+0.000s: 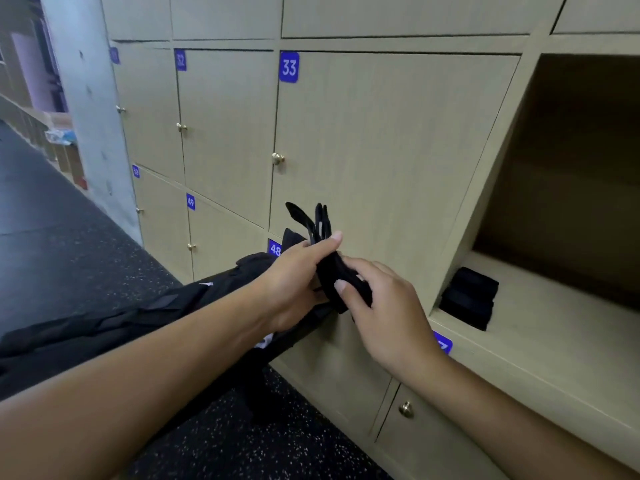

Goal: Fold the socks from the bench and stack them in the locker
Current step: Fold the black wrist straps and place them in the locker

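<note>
Socks held before the lockers

Bench (104, 327), dark, runs in from the left. Left hand (294, 282) grips the black socks (329, 268) near their middle, loose ends sticking up above its thumb. Right hand (381, 306) pinches their lower part. Folded socks (471, 296), perhaps several, lie stacked in the open locker (554, 323).

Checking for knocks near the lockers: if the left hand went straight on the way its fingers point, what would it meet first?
The left hand, gripping the black socks together with the right hand, points up and right. It would probably meet the closed door of locker 33 first, though depth is unclear.
</note>
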A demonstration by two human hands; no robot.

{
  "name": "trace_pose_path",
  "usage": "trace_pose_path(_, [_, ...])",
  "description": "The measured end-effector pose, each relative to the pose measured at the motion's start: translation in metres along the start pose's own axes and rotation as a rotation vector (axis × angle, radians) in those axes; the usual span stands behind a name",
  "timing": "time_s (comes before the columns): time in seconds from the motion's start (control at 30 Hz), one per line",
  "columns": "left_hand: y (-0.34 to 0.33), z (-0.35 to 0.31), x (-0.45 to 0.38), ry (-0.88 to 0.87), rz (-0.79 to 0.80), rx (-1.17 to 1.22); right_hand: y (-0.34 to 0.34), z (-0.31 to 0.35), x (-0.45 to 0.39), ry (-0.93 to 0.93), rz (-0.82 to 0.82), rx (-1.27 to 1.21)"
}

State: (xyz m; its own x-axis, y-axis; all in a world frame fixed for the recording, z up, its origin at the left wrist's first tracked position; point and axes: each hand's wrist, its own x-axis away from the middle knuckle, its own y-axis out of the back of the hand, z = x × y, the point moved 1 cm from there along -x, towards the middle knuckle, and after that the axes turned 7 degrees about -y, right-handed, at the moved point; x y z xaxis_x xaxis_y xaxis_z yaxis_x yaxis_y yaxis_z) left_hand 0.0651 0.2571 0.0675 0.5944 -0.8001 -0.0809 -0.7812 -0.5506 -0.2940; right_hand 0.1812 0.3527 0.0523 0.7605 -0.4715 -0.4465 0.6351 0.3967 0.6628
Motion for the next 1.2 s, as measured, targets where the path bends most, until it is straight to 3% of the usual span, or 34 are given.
trace_pose_path(0.53, [0.018,0.0,0.008,0.049,-0.142,0.207,0.009,-0.001,0.01,-0.074,0.24,-0.262])
trace_pose_path(0.7, [0.025,0.003,0.007,0.031,-0.12,0.122,0.017,-0.005,0.008,-0.099,0.276,-0.361])
trace_pose_path(0.8, [0.026,0.009,0.008,0.066,-0.027,0.116,0.017,-0.005,0.006,-0.132,0.227,-0.422])
trace_pose_path(0.93, [0.016,0.026,0.011,0.011,0.141,-0.017,0.02,-0.007,-0.001,-0.195,0.082,-0.44])
trace_pose_path(1.03, [0.009,0.034,0.01,-0.115,0.246,-0.258,0.023,-0.01,-0.008,-0.35,0.131,-0.551])
trace_pose_path(1.2, [0.0,0.039,0.01,-0.166,0.202,-0.525,0.027,-0.013,-0.008,-0.469,0.199,-0.637])
